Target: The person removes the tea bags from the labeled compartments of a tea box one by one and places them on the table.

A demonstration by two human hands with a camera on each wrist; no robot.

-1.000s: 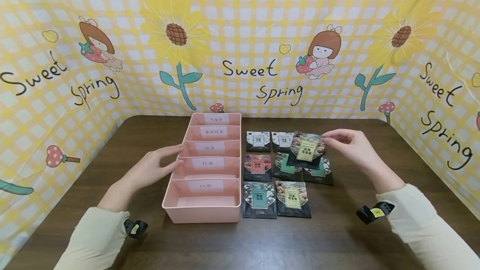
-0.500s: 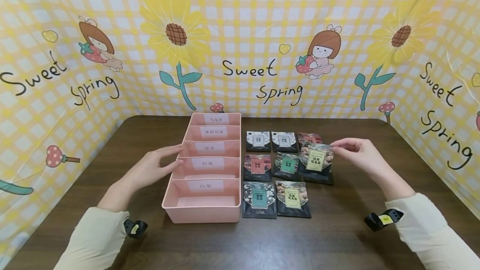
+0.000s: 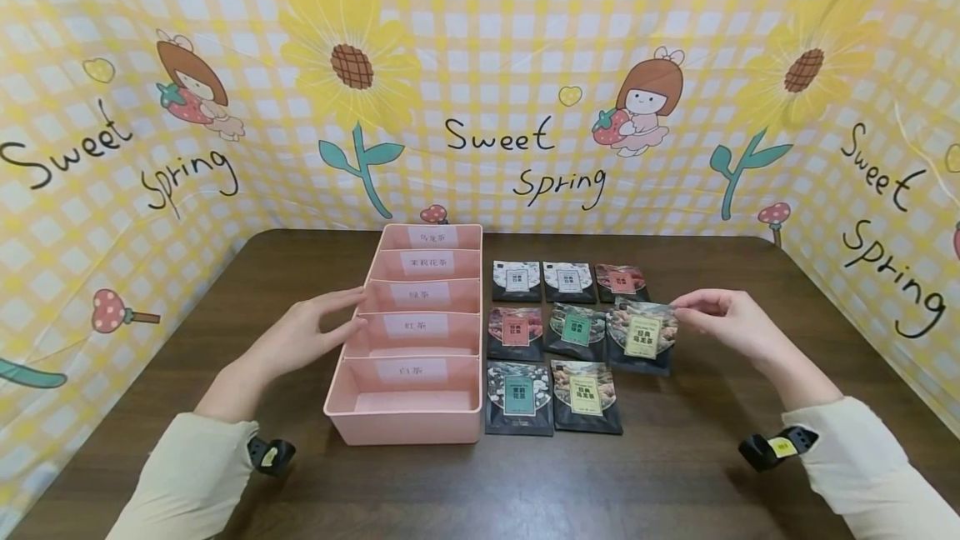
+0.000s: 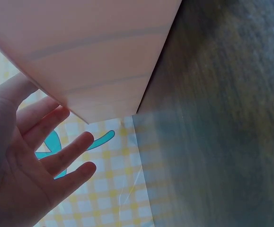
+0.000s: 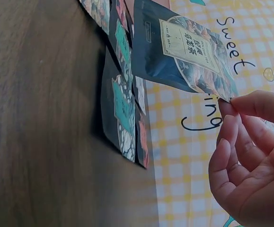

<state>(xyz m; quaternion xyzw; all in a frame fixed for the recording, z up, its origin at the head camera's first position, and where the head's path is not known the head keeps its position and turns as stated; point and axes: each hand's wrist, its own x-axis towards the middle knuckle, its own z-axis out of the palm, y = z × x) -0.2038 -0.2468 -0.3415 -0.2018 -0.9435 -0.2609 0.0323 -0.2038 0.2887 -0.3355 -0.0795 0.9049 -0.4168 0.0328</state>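
My right hand (image 3: 727, 317) pinches a dark tea sachet (image 3: 642, 338) with a pale yellow label by its upper right corner. In the right wrist view, the thumb and index finger grip that sachet (image 5: 189, 54) above the others. Under it lies a teal-labelled sachet (image 5: 122, 111), hidden in the head view. My left hand (image 3: 306, 327) touches the left rim of a long pink divided box (image 3: 405, 430), which has labelled compartments. In the left wrist view, two fingers of the left hand (image 4: 30, 165) spread away from the box wall (image 4: 89, 71).
Right of the box, several sachets lie in rows: two white-labelled at the back (image 3: 517, 280), a red one (image 3: 621, 282), another red one (image 3: 515, 333), a green one (image 3: 576, 332), a teal one (image 3: 519, 398) and a yellow one (image 3: 585, 397). A checked cloth (image 3: 480, 65) hangs behind the brown table (image 3: 525, 490).
My right hand has carried the yellow-labelled sachet right and toward me, from over the back row to over the middle row's right end. The left hand has stayed at the box.
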